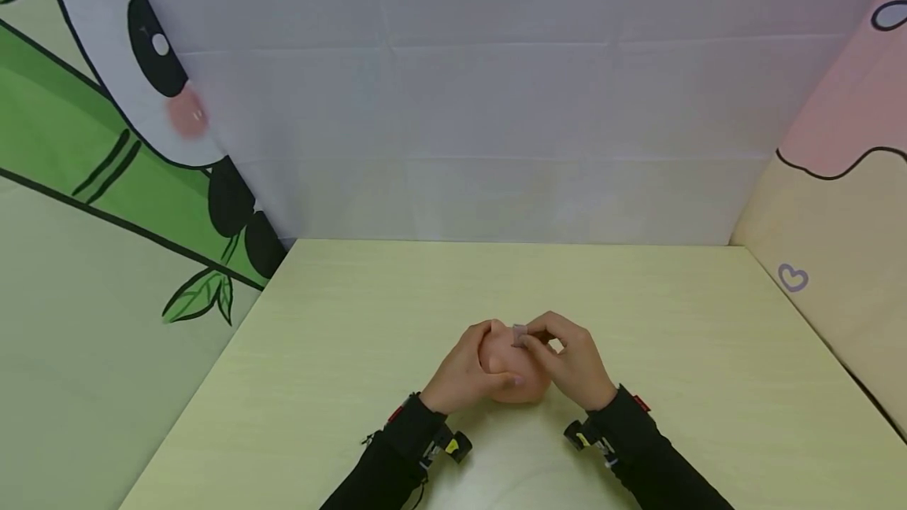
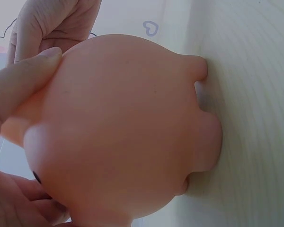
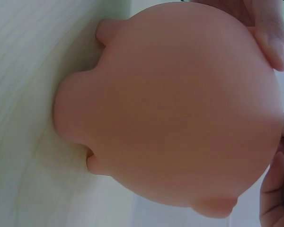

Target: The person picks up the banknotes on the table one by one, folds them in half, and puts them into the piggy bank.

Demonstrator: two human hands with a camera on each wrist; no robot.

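A pink piggy bank (image 1: 523, 384) stands on its short legs on the table, its round body filling much of both wrist views. My left hand (image 1: 460, 375) grips it from the left, thumb laid over the top and fingers round the far side. Between thumb and forefinger my right hand (image 1: 575, 362) pinches a small greyish-purple folded piece, perhaps a banknote (image 1: 520, 334), at the top of the piggy bank. The right fingers (image 3: 274, 182) partly show at the edge of the right wrist view, where the folded piece cannot be made out clearly.
The pale wooden table (image 1: 354, 297) spreads out on all sides of the piggy bank. A light cloth backdrop (image 1: 482, 140) hangs behind it, with printed cartoon panels at left and right. Dark sleeves carry wrist cameras (image 1: 459, 447) close to the tabletop.
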